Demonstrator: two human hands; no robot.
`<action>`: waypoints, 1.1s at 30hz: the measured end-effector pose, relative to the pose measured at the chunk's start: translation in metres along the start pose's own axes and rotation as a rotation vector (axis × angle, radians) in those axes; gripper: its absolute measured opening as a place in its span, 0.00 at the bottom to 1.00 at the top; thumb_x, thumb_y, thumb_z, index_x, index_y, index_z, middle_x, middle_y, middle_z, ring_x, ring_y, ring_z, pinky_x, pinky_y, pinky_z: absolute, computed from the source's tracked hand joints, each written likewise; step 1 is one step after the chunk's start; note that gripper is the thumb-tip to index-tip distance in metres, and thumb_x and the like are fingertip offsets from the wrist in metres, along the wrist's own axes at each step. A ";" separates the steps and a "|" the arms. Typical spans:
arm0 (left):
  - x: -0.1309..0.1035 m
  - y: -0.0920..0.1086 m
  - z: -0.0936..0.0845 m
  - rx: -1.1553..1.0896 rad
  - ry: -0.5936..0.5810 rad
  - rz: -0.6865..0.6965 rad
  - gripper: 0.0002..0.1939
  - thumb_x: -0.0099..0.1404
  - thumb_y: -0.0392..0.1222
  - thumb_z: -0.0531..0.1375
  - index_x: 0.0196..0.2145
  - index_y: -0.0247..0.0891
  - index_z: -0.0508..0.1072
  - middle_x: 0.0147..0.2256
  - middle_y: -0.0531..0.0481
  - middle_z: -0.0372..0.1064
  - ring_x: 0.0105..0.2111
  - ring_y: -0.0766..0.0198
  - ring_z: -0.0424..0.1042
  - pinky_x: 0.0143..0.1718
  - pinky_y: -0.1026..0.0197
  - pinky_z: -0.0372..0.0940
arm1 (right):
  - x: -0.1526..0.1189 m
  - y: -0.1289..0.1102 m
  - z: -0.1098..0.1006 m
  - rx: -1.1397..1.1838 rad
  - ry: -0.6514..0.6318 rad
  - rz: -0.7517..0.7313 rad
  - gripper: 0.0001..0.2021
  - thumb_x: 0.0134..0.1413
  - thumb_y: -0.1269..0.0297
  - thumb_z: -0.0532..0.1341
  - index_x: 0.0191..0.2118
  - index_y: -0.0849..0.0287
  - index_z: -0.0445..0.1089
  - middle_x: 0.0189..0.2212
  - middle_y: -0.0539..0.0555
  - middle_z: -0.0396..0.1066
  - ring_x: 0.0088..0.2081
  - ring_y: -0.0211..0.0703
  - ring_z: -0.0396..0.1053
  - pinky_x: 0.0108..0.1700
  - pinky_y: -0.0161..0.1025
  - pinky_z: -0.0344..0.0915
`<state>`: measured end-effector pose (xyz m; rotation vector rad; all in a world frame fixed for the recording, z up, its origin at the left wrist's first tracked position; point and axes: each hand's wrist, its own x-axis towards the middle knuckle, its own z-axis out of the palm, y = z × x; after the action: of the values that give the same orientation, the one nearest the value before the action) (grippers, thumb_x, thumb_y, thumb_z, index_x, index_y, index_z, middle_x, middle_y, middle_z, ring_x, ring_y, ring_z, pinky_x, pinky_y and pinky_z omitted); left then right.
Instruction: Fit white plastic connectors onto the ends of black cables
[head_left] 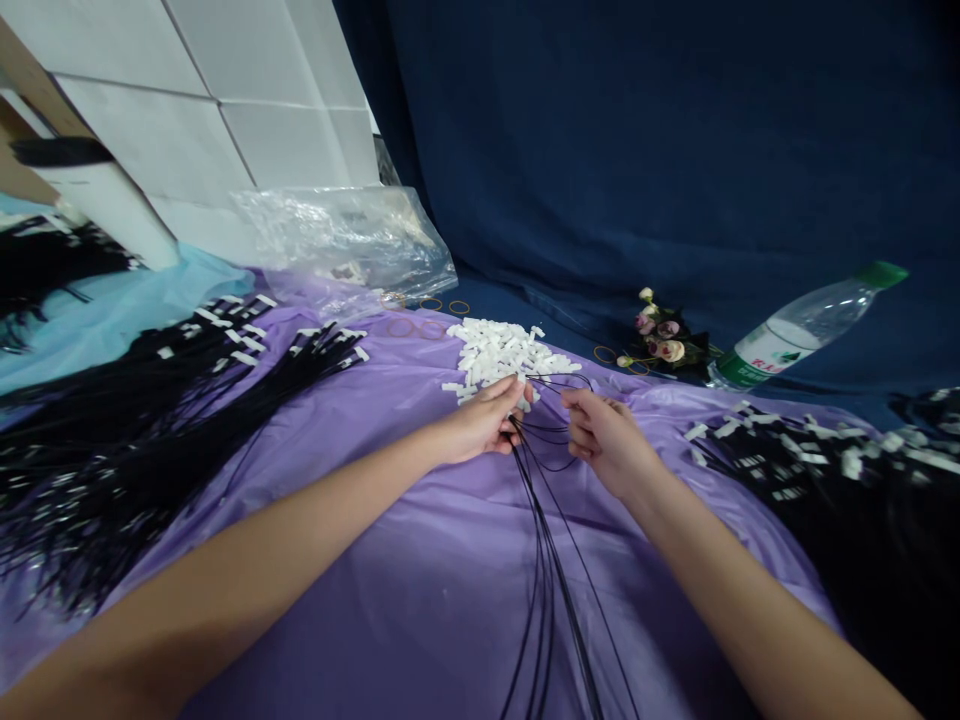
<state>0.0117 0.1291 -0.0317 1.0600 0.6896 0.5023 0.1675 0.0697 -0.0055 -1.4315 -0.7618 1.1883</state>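
Several thin black wires (551, 560) hang down from between my hands and run toward me over the purple cloth. My left hand (484, 418) is closed on the wires near their upper ends, beside a heap of small white connectors (499, 350). Close to its thumb tip there is a white piece, though I cannot tell whether it is held or lies in the heap behind. To the right, my right hand (606, 435) pinches a black wire end between thumb and fingers. Wire loops bow between the two hands.
Bundles of black wires with white ends lie at left (142, 440) and right (817, 470). Behind are a plastic bag (352, 235), rubber bands (431, 328), artificial flowers (664, 340), a tilted-looking bottle (795, 335) and a white cup with black lid (112, 205). Purple cloth (390, 570) covers the table.
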 end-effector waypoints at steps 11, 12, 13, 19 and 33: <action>0.001 -0.002 -0.001 0.027 -0.011 0.013 0.21 0.62 0.62 0.54 0.37 0.41 0.63 0.27 0.52 0.59 0.21 0.71 0.60 0.20 0.66 0.51 | 0.000 0.003 -0.004 -0.272 0.071 -0.309 0.11 0.46 0.56 0.64 0.27 0.58 0.67 0.16 0.44 0.58 0.17 0.32 0.52 0.20 0.33 0.49; 0.001 -0.001 -0.001 0.035 -0.032 0.008 0.21 0.62 0.62 0.54 0.37 0.41 0.63 0.27 0.53 0.58 0.21 0.71 0.60 0.20 0.67 0.50 | 0.000 0.006 -0.005 -0.383 0.113 -0.431 0.11 0.47 0.56 0.65 0.31 0.58 0.69 0.18 0.46 0.62 0.19 0.33 0.55 0.22 0.33 0.52; 0.001 -0.001 -0.001 0.048 -0.056 0.005 0.20 0.62 0.62 0.54 0.36 0.40 0.63 0.27 0.53 0.58 0.20 0.71 0.60 0.20 0.67 0.50 | 0.001 0.009 -0.007 -0.526 0.149 -0.573 0.10 0.49 0.58 0.64 0.35 0.58 0.71 0.21 0.48 0.65 0.20 0.34 0.58 0.24 0.33 0.54; -0.001 0.000 -0.001 0.080 -0.152 0.014 0.18 0.63 0.57 0.56 0.34 0.39 0.64 0.29 0.54 0.56 0.20 0.73 0.59 0.19 0.67 0.50 | 0.005 0.024 -0.017 -1.031 0.176 -1.091 0.08 0.61 0.64 0.55 0.39 0.57 0.72 0.30 0.54 0.74 0.28 0.39 0.68 0.31 0.34 0.61; 0.000 -0.003 -0.003 0.050 -0.216 0.020 0.18 0.62 0.57 0.57 0.30 0.39 0.62 0.25 0.55 0.54 0.18 0.73 0.55 0.18 0.66 0.48 | 0.003 0.021 -0.017 -1.097 0.110 -1.157 0.10 0.62 0.67 0.55 0.34 0.56 0.72 0.28 0.53 0.72 0.31 0.38 0.70 0.31 0.33 0.60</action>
<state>0.0098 0.1294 -0.0347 1.1500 0.5031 0.3828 0.1809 0.0623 -0.0277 -1.4005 -1.9511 -0.3032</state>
